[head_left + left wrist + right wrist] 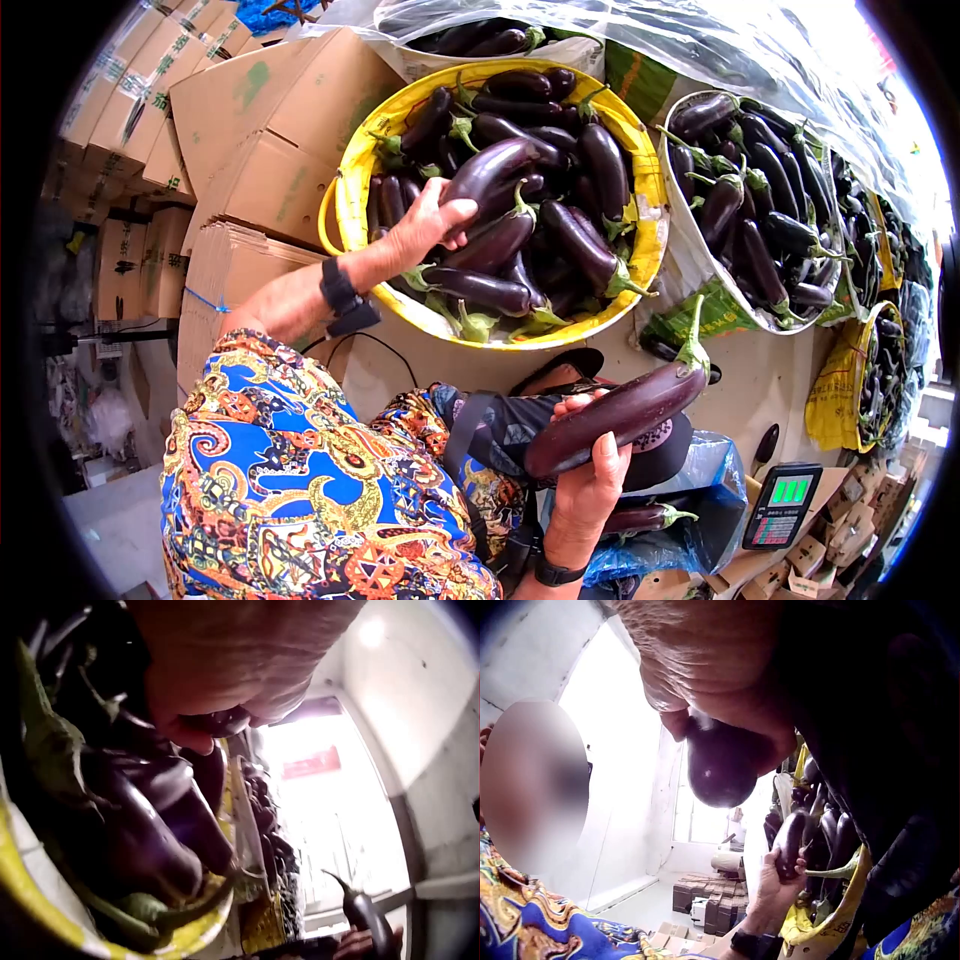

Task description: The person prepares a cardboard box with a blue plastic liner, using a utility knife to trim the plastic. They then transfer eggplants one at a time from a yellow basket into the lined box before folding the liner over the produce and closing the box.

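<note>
My left hand (pixel 428 228) grips a dark purple eggplant (pixel 492 168) over a round, yellow-lined basket (pixel 344 200) heaped with eggplants. In the right wrist view, the fingers of this hand curl round that eggplant (pixel 789 844). Lower down, my right hand (pixel 590 482) holds a larger eggplant (pixel 615 418) above the lap, its green stem pointing up and to the right. The thumb lies along one side and the fingers wrap the other. From the right wrist, the rounded end of this eggplant (pixel 724 769) shows below the palm.
To the right stands a white-lined basket (pixel 672 180) of eggplants, with a yellow sack (pixel 835 395) beyond it. A blue plastic bag (pixel 722 470) with an eggplant inside lies by the lap, near a scale display (pixel 783 505). Cardboard boxes (pixel 290 130) stack up at left.
</note>
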A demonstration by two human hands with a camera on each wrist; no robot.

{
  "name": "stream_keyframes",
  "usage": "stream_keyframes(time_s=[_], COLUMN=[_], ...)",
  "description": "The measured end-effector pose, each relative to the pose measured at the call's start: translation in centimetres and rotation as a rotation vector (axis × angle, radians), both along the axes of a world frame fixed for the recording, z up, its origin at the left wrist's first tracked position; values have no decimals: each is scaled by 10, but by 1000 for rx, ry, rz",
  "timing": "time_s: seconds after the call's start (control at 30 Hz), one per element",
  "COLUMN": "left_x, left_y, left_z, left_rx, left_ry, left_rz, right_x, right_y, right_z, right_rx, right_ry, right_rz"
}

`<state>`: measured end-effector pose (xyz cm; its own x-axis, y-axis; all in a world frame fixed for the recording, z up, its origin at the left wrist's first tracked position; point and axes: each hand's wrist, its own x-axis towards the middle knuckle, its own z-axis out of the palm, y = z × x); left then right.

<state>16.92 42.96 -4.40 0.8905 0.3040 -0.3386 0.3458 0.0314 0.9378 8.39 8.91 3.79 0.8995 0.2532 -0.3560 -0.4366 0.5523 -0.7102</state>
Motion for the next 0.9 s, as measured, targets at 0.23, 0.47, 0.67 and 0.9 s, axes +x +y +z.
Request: stream_keyframes(time_s=[0.23, 0.47, 0.67, 0.9], left_x=[-29, -49, -67, -70], left_y=[-59, -107, -128, -132], left_z=[70, 62, 62, 65], left_rx=[-779, -707, -216, -123], left_ry=[-110, 17, -9, -104], left_rz=[-290, -498, -658, -681], right_x=[4, 8, 5, 2], right_y=[11, 19, 21, 19], right_z=[-14, -20, -29, -29], right_rx=[139, 140, 213, 218], right_ry=[66, 32, 39, 7], right_rz=[32, -40, -121, -128])
